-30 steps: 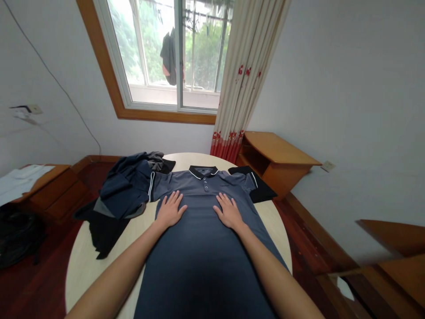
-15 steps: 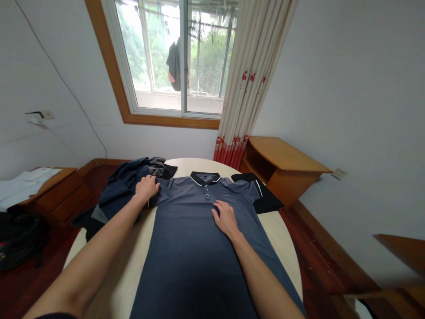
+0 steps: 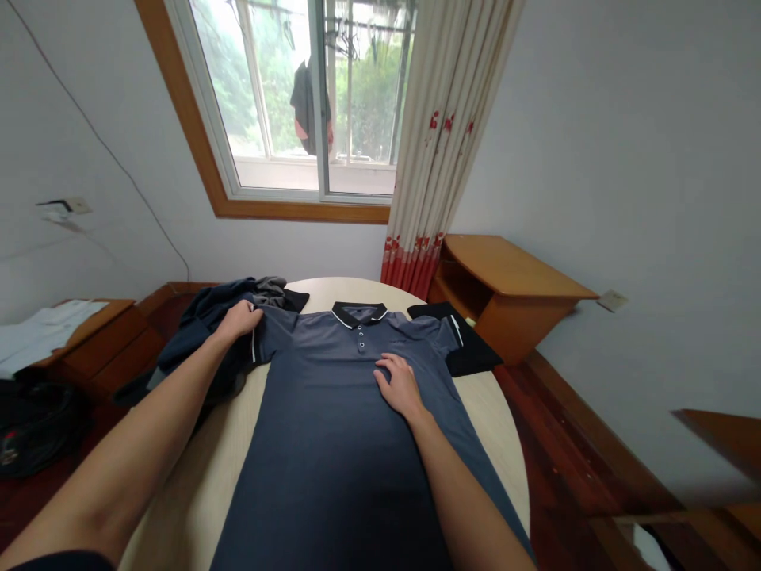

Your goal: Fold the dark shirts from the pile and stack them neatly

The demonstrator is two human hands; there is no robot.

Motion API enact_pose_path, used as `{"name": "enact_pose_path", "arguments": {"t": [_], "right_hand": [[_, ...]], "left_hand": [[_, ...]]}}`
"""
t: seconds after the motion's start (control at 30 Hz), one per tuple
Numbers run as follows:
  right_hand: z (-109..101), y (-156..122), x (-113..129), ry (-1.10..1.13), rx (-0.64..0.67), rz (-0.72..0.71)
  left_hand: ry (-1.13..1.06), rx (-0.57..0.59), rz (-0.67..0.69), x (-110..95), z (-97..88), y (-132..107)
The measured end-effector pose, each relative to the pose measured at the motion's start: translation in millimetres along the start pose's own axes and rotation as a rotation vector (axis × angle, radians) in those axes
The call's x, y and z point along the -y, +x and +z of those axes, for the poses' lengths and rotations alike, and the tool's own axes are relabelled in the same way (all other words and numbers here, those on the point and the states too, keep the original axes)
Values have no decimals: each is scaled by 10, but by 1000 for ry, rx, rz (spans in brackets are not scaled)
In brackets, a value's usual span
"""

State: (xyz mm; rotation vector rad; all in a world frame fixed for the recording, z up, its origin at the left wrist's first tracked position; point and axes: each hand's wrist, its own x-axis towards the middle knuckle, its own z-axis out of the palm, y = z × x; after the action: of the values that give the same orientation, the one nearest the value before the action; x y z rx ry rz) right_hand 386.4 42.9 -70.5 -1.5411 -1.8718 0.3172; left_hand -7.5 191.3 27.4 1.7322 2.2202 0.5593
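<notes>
A dark blue-grey polo shirt point(image 3: 333, 428) lies front up on the round table point(image 3: 505, 428), its black, white-edged collar at the far end. My left hand point(image 3: 239, 319) pinches the cuff of the sleeve on the left, beside a heap of clothes point(image 3: 196, 317). Resting flat on the chest, just right of the buttons, is my right hand point(image 3: 399, 384), its fingers somewhat apart. The sleeve on the right lies over a folded black garment point(image 3: 476, 353).
A wooden cabinet point(image 3: 517, 274) stands past the table's far right side, next to a long curtain point(image 3: 437, 143). At the left are a low wooden cabinet point(image 3: 112, 349) with papers on top and a black bag point(image 3: 41, 428) on the floor. A window point(image 3: 303, 103) is ahead.
My left hand has moved left with the cuff, and the sleeve now lies drawn out straighter. My right hand stays on the chest. The whole view has shifted slightly.
</notes>
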Motion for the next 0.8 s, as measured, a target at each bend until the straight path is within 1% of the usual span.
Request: {"name": "enact_pose_path", "arguments": {"t": [0.1, 0.2, 0.27, 0.37, 0.47, 0.5, 0.57, 0.67, 0.8], "right_hand": [[-13, 0, -6, 12, 4, -3], [-29, -4, -2, 24, 11, 0], [-40, -7, 2, 33, 18, 2], [-54, -11, 5, 34, 29, 4], [-63, -12, 6, 27, 38, -4], [-65, -12, 5, 26, 40, -5], [-67, -11, 5, 25, 41, -3], [-66, -9, 4, 23, 41, -6], [-65, -7, 5, 13, 48, -15]], "left_hand": [[-19, -9, -45, 44, -33, -68], [-13, -15, -67, 20, -58, -119], [-23, -25, -79, -68, -67, -136], [-110, 22, -67, -320, -28, -176], [-224, 150, -15, -603, 89, -259], [-219, 189, 24, -668, 137, -290], [-112, 225, 125, -724, 238, -345], [91, 187, 243, -659, 405, -409], [174, 162, 308, -525, 672, -479]]}}
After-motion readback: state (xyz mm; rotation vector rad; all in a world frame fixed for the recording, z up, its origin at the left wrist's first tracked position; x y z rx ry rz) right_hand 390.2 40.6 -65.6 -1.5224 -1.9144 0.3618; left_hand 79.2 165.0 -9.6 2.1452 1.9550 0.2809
